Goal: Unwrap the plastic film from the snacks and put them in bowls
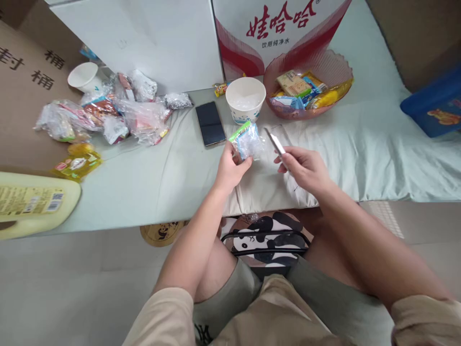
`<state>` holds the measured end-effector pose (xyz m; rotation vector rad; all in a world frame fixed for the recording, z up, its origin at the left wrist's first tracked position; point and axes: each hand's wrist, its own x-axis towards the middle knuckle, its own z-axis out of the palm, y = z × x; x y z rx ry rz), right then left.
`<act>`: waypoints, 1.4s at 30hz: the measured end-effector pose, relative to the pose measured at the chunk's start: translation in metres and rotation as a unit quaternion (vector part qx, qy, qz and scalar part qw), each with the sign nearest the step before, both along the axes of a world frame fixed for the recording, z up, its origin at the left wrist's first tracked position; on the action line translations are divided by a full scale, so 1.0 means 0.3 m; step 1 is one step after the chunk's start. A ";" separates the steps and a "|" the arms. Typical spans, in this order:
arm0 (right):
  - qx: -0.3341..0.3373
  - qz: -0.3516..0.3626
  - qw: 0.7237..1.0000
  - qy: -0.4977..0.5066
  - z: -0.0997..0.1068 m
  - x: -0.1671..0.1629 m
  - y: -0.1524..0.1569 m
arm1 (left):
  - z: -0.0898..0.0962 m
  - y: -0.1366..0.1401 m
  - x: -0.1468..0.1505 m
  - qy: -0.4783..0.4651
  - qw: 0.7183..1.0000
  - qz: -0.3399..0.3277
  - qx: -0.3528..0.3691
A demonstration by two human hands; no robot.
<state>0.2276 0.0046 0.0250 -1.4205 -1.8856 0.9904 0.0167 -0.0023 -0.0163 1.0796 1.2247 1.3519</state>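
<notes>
My left hand (234, 168) pinches a small snack packet (247, 142) wrapped in clear plastic, with a green strip and blue edges. In my right hand (306, 166) is a slim utility knife (275, 142), its tip pointing up and left toward the packet. A small gap separates the knife from the packet. Just behind the packet stands a white paper cup (246, 101) with clear plastic scraps inside. The pink glass bowl (308, 113) behind my right hand holds several wrapped snacks.
A black phone (210, 123) lies left of the cup. Wrapped snacks (140, 120) are heaped farther left, near another paper cup (84, 77) and a yellow jug (39, 204). Behind stand a white box (144, 43) and a red-and-white carton (281, 29). A blue container (434, 105) is at right.
</notes>
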 end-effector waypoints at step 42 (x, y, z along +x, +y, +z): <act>0.087 0.164 0.983 0.005 0.005 -0.008 -0.104 | 0.107 -0.065 -0.036 0.398 0.906 -0.142 -0.025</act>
